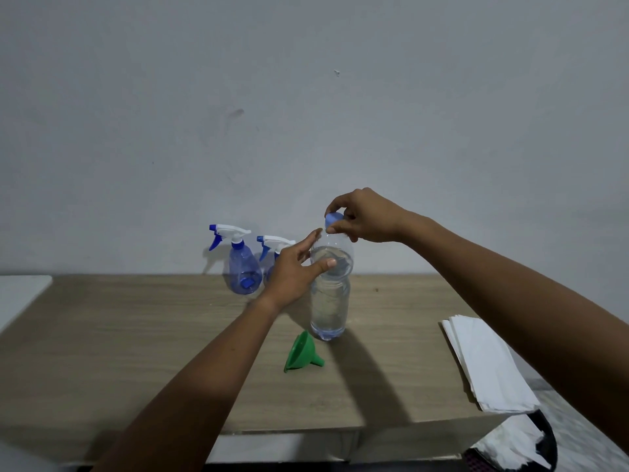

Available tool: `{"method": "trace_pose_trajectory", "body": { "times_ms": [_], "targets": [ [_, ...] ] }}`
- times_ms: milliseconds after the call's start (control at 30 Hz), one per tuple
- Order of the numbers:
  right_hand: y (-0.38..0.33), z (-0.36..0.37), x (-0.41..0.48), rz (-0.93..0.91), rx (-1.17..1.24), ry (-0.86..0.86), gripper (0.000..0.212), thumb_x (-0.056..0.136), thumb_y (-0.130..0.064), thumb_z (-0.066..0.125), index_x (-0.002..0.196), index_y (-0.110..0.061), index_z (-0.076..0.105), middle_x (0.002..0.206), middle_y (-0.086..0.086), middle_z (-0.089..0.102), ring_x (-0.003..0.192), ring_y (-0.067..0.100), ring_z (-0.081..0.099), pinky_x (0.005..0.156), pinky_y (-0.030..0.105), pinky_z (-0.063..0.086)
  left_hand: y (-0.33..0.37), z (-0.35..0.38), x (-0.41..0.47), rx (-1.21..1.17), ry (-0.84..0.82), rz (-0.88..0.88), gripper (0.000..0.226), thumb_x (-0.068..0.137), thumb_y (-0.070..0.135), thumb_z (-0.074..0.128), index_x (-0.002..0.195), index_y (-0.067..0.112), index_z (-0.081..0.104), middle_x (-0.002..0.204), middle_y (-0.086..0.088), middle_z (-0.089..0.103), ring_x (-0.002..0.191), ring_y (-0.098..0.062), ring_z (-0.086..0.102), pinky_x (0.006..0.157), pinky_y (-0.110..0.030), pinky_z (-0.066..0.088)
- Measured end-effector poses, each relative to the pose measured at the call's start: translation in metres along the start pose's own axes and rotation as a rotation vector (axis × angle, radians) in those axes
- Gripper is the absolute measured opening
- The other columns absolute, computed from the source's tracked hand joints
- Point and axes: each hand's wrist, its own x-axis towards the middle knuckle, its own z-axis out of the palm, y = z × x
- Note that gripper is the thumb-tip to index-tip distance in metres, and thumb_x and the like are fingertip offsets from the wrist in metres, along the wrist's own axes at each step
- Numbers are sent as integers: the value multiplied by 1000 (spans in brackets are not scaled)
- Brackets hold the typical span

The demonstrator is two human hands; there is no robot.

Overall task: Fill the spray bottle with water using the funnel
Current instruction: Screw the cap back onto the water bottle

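A plain grey wall (306,97) is filling the upper half of the view, and below it a wood-grain surface (119,335) is stretching across the frame. Two bare forearms are reaching in from the bottom toward a clear water bottle (329,301) that is standing upright near the middle of the surface, mostly full. A stack of white paper napkins (486,362) is lying at the right edge of the surface. The left hand (292,274) is resting against the bottle's shoulder, its fingers (323,265) spread loosely open and not gripping. The right hand (364,216) is pinching the bottle's blue cap (333,220) between thumb and fingertips, right at the bottle's mouth. Two blue spray bottles are standing by the wall: the left spray bottle (240,264) in full view, the second spray bottle (274,248) partly hidden behind the left hand. A green funnel (303,352) is lying on its side just in front of the water bottle.
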Motion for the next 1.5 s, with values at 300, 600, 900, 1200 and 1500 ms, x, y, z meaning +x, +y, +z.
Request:
{"method": "trace_pose_trajectory", "body": {
  "times_ms": [300,600,900,1200,1500],
  "targets": [
    [34,110,-54,242,606,341,85,70,-43,91,142,-33,47,116,-8,61,104,13,66,82,24,55,-40,6,-42,-66,-16,-223,82,86,20,79,155,21,34,155,6,44,142,-14,42,111,-28,41],
    [45,184,-51,355,701,279,93,63,-26,95,140,-27,43,128,-11,58,115,12,58,101,42,54,-125,8,-83,272,-219,-478,105,49,43,94,143,42,47,146,6,56,130,-13,56,101,-29,53],
    [59,201,-54,350,618,268,93,67,-36,91,141,-35,35,130,-14,57,117,15,60,98,43,54,-143,5,-80,457,-293,-309,120,51,19,89,153,43,29,152,5,50,136,-14,51,110,-40,46],
    [64,195,-76,376,618,290,88,69,-37,90,137,-40,34,129,-13,63,116,14,64,100,47,54,-138,13,-73,690,-316,-139,88,62,9,79,144,23,51,138,-2,58,128,-22,53,104,-36,47],
    [69,191,-84,386,606,318,85,70,-36,89,133,-45,33,129,-9,64,115,15,65,98,48,55,-126,22,-75,911,-29,-216,71,57,59,72,116,27,50,108,2,62,99,-25,56,76,-38,50]
  ]
}}
